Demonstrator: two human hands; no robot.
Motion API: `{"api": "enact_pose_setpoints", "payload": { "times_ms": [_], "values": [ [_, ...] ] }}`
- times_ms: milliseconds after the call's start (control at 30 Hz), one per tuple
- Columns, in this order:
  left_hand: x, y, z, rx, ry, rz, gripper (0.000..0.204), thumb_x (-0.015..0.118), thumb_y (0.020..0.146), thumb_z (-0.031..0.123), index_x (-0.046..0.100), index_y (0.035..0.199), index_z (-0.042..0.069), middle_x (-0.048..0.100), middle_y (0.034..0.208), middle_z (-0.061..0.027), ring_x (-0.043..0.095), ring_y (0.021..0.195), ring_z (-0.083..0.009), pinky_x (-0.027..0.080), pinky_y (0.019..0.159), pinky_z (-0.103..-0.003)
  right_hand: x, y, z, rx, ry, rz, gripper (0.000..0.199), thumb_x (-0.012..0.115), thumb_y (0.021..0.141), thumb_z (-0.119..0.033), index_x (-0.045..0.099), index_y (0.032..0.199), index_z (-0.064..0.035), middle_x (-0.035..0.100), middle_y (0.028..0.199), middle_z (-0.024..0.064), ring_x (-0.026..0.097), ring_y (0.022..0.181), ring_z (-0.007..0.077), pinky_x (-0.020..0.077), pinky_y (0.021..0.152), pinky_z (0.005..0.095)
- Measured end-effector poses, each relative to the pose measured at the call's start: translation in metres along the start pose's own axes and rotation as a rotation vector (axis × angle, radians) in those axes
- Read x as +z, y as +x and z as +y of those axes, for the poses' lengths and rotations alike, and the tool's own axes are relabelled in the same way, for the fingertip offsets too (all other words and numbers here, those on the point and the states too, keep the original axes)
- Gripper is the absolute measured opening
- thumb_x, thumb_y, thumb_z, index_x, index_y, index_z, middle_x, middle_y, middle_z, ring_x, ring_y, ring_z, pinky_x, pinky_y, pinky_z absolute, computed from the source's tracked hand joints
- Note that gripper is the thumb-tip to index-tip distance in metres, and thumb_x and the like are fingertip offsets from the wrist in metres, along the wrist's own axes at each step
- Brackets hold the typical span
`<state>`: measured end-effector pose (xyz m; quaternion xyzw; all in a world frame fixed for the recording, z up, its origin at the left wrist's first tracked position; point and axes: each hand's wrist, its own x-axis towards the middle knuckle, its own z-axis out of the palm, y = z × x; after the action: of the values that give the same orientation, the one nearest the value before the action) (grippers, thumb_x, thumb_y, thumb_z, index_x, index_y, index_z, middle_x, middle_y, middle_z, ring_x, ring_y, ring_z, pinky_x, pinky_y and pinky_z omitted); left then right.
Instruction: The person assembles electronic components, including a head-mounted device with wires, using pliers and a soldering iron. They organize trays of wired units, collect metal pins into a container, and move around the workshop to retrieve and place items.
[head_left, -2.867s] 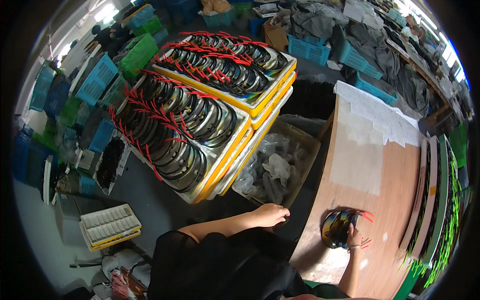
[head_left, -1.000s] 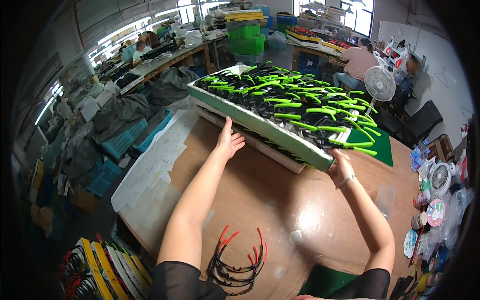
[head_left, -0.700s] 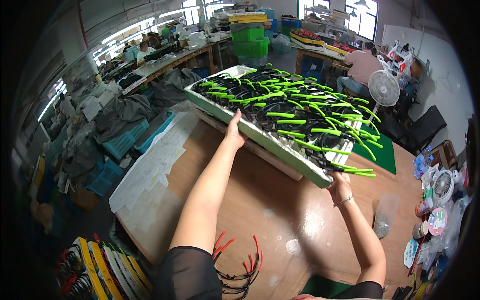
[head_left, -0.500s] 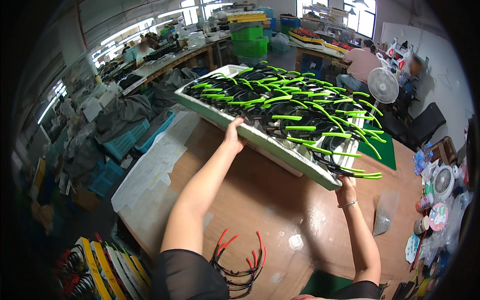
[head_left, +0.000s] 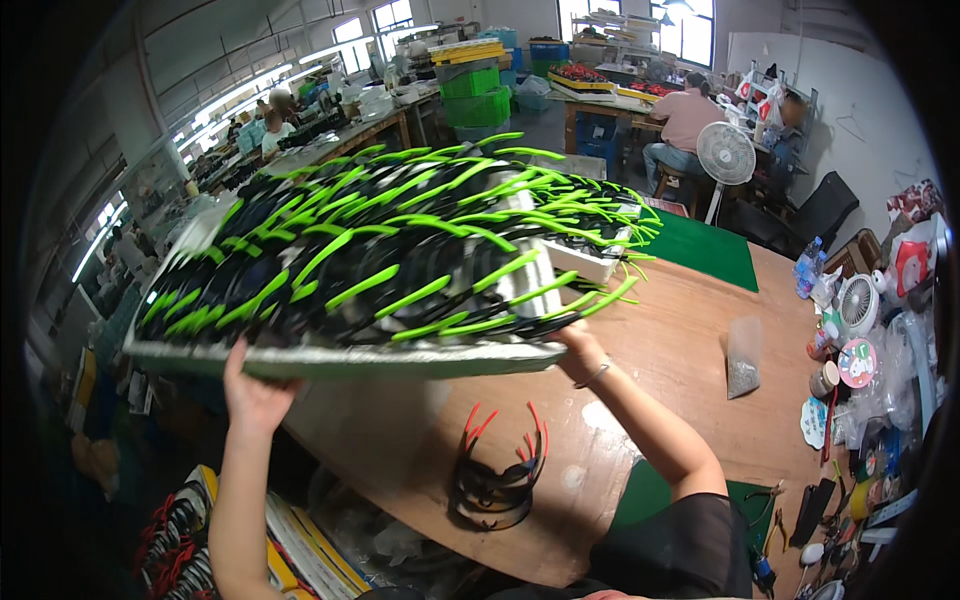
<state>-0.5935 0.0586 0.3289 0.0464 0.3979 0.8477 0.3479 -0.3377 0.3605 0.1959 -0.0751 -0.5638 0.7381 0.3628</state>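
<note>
My left hand (head_left: pixel 257 400) and right hand (head_left: pixel 581 352) are gripping a rectangular white-and-green foam-like tray (head_left: pixel 420 360) of black, lime-tipped glasses (head_left: pixel 362 288), now hanging farther left in the frame.

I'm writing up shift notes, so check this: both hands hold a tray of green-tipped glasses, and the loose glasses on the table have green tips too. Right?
Not quite. In the head view, the loose glasses on the table are red-tipped, not green-tipped. The left hand and right hand do hold the tray of green-tipped glasses.
</note>
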Motion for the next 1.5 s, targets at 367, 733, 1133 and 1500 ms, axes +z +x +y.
{"api": "enact_pose_setpoints", "payload": {
  "times_ms": [367,733,1133,1500],
  "values": [
    [-0.193,-0.340,0.092,0.358,-0.219,0.549,0.049,0.059,0.071,0.033,0.044,0.109,0.005,0.046,0.112,-0.0117,0.042,0.106,-0.0280,0.030,0.095,-0.044,0.293,-0.075,0.084,0.546,0.341,-0.419,0.012,0.052,0.068,-0.014,0.052,0.070,-0.0024,0.049,0.066,0.0023,0.047,0.058,0.0112,0.0371,0.053,0.0252],
    [-0.209,-0.479,0.013,0.710,-0.315,0.963,0.045,0.057,0.069,0.032,0.044,0.097,0.000,0.047,0.098,-0.0154,0.046,0.098,-0.0252,0.026,0.097,-0.046,0.423,-0.114,0.176,0.704,0.608,-0.955,0.046,0.050,0.078,-0.031,0.042,0.114,-0.0033,0.051,0.108,0.0071,0.051,0.096,0.0212,0.0413,0.083,0.0344],
    [-0.309,-0.473,-0.024,0.512,-0.578,0.875,0.026,0.049,0.078,0.022,0.047,0.092,0.000,0.051,0.098,-0.0161,0.046,0.099,-0.0272,0.033,0.094,-0.043,0.432,-0.163,0.178,1.003,0.482,-0.761,0.050,0.043,0.081,-0.046,0.044,0.114,-0.0073,0.053,0.107,0.0045,0.052,0.094,0.0208,0.0448,0.078,0.0335],
    [-0.297,-0.570,0.009,0.223,-0.110,0.547,0.039,0.045,0.083,0.016,0.039,0.113,-0.007,0.049,0.110,-0.0193,0.051,0.099,-0.0297,0.041,0.088,-0.041,0.427,-0.196,0.188,1.012,0.566,-0.608,0.050,0.043,0.079,-0.044,0.044,0.116,-0.0096,0.048,0.113,0.0039,0.047,0.100,0.0219,0.0380,0.084,0.0361]
  ]
}}
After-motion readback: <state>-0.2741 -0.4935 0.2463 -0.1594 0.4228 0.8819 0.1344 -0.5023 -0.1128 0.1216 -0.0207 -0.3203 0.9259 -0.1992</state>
